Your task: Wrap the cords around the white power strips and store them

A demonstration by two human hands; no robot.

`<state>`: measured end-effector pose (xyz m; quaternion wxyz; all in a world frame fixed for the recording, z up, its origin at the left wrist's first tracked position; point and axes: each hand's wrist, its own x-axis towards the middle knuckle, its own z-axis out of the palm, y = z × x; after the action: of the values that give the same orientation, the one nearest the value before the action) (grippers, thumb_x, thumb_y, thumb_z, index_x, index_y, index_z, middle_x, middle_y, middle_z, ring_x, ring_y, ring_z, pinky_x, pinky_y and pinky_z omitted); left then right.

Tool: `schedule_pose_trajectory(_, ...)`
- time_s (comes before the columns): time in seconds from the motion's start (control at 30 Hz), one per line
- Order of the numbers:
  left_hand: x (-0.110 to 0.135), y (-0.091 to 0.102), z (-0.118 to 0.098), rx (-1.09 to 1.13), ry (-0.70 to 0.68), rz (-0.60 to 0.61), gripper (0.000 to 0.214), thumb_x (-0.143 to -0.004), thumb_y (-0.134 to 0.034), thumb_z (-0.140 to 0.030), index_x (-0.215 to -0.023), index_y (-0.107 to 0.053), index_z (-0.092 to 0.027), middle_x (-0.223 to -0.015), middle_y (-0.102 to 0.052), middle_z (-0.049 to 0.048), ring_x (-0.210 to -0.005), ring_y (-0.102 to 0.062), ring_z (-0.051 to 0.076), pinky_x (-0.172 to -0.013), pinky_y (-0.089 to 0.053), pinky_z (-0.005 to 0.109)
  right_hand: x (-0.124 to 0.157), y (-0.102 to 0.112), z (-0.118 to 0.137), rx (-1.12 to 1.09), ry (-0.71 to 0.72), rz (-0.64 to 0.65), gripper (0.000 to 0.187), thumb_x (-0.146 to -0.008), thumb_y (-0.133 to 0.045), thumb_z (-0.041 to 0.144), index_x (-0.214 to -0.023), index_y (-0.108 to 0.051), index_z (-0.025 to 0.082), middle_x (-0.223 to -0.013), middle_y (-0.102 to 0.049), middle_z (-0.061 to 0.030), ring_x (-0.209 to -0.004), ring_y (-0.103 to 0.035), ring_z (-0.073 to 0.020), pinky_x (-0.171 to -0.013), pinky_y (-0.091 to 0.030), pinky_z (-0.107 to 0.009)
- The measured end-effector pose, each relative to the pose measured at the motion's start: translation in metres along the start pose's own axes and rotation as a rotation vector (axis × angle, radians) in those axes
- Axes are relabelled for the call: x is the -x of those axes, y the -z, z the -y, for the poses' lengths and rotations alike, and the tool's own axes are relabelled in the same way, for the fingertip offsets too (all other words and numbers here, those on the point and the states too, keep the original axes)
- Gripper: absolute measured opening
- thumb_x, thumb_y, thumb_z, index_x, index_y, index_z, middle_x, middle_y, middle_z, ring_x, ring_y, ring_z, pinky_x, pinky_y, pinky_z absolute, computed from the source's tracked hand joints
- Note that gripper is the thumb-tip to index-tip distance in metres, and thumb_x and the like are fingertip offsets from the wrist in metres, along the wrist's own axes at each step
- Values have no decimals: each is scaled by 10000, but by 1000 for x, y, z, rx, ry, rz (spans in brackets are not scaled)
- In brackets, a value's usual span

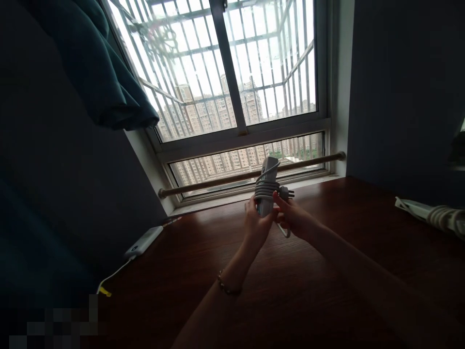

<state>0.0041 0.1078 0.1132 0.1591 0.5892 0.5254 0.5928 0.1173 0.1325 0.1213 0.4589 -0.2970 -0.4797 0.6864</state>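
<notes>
Across the bottom, a reddish-brown wooden table [196, 257]; beyond, a barred window [238, 97] with a teal curtain [105, 77] at left and a metal rail [225, 180] low across it. At far right, a cord-wound white strip [419, 210]; at left, a white corded box [146, 241]. Lifted above the table, a white power strip [270, 167] wrapped in its cord [267, 189], gripped round its lower end by the left hand [257, 223], thumbed at the coils by the right hand [293, 217], cannot tell whether pinching; just beside, a pronged plug [285, 193]
</notes>
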Motion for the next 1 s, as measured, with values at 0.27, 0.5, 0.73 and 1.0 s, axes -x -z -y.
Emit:
schedule_pose_trajectory(0.27, 10, -1, -3, -287, -43, 137, 810, -685, -602, -352, -1345, -202, -104, -1288, -366, 186, -1163, -404, 294, -917, -361, 392, -4, 3, -9, -34, 153, -13, 392, -626, -687, 463, -860, -559, 175, -555, -466, 48, -374, -303, -16, -325, -211, -151)
schedule_pose_trajectory(0.5, 0, 18, -10, -372, -9, 331, 459, -747, -512, -478, -1052, -507, -134, -991, -611, 103, -914, -567, 236, -728, -414, 301, -3, -3, -14, -180, 292, -22, 313, -627, -697, 371, -721, -482, 164, -486, -344, 88, -376, -238, -14, -336, -179, -159)
schedule_pose_trajectory(0.73, -7, 28, -17, -466, -95, 265, 313, -685, -597, -398, -889, -555, -165, -815, -631, 28, -745, -571, 173, -614, -389, 245, 1, -10, -19, -118, 332, -16, 293, -670, -665, 378, -676, -469, 161, -434, -329, 86, -355, -220, -22, -341, -147, -187)
schedule_pose_trajectory(1.0, -4, 29, -17, -486, -173, 255, 246, -696, -588, -357, -833, -539, -158, -772, -618, 29, -704, -563, 159, -588, -376, 236, 1, -10, -22, -173, 245, -46, 321, -645, -690, 396, -665, -498, 139, -495, -385, 56, -403, -306, -28, -362, -204, -176)
